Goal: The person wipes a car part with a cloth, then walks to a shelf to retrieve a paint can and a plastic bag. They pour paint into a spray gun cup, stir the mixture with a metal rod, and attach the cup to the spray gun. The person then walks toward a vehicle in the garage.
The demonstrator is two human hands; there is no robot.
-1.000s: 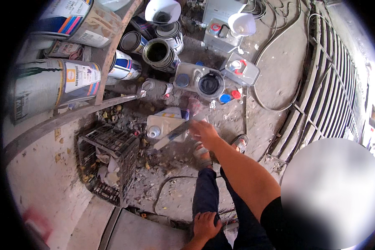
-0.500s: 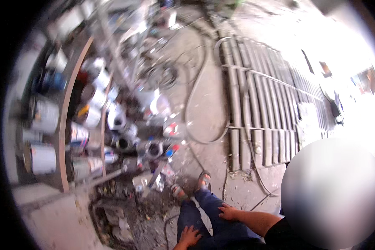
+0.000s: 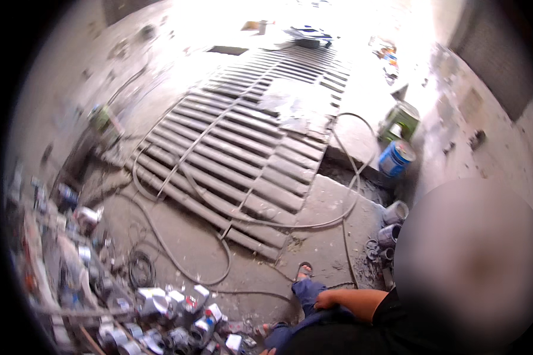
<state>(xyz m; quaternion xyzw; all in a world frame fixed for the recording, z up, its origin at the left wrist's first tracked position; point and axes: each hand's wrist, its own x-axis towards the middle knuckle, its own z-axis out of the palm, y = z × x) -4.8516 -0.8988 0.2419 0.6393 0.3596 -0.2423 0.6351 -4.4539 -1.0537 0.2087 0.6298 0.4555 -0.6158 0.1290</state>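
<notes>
Dark blue trousers (image 3: 307,295) under a slack, unclenched right hand (image 3: 324,300), left hand (image 3: 268,351) mostly cropped, state unclear

The trousers (image 3: 305,292) are matt cloth; the floor (image 3: 183,236) looks rough.

Two hands (image 3: 323,300), one floor grate (image 3: 237,160)

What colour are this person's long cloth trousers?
The long cloth trousers are dark blue, showing best in the head view.
</notes>
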